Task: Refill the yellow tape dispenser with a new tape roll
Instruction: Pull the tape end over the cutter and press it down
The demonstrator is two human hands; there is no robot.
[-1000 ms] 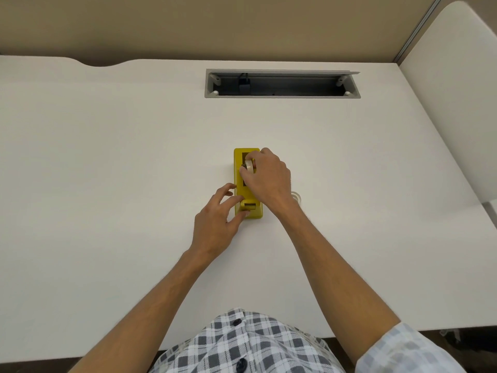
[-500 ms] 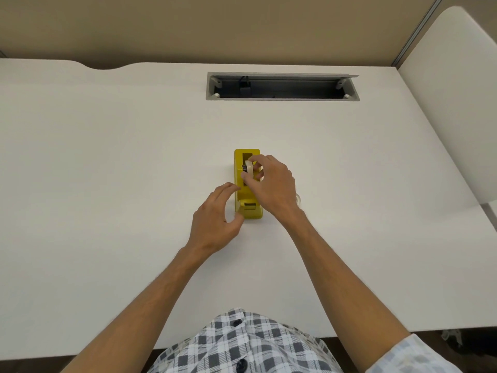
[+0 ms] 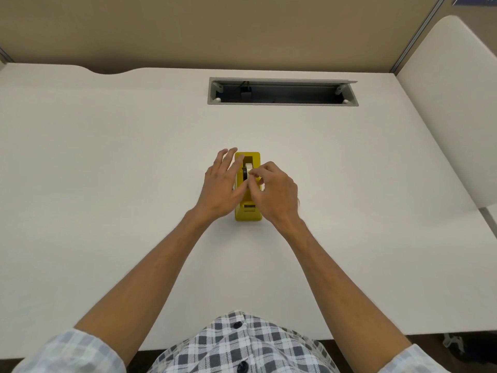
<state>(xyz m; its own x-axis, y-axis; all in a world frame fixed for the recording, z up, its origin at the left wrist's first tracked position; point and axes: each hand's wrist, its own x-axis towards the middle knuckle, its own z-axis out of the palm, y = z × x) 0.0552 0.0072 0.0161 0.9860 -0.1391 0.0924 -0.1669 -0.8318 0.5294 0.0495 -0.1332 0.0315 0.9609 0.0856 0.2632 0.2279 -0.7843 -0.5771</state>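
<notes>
The yellow tape dispenser [image 3: 248,215] stands lengthwise in the middle of the white desk [image 3: 107,184]. A white tape roll [image 3: 249,166] on a black hub sits upright in its slot. My left hand [image 3: 222,188] lies against the dispenser's left side, fingers straight and pointing away, thumb across the top. My right hand [image 3: 275,191] comes in from the right, and its fingertips pinch the near edge of the roll. The dispenser's right side is hidden behind this hand.
A grey cable tray [image 3: 282,91] is sunk into the desk at the back, its lid open. A beige partition [image 3: 242,30] closes off the far edge. A white panel [image 3: 451,117] borders the desk on the right.
My left hand slid forward from the dispenser's near end to lie along its left side. My right hand shifted back a little, and the roll now sits lower in the slot.
</notes>
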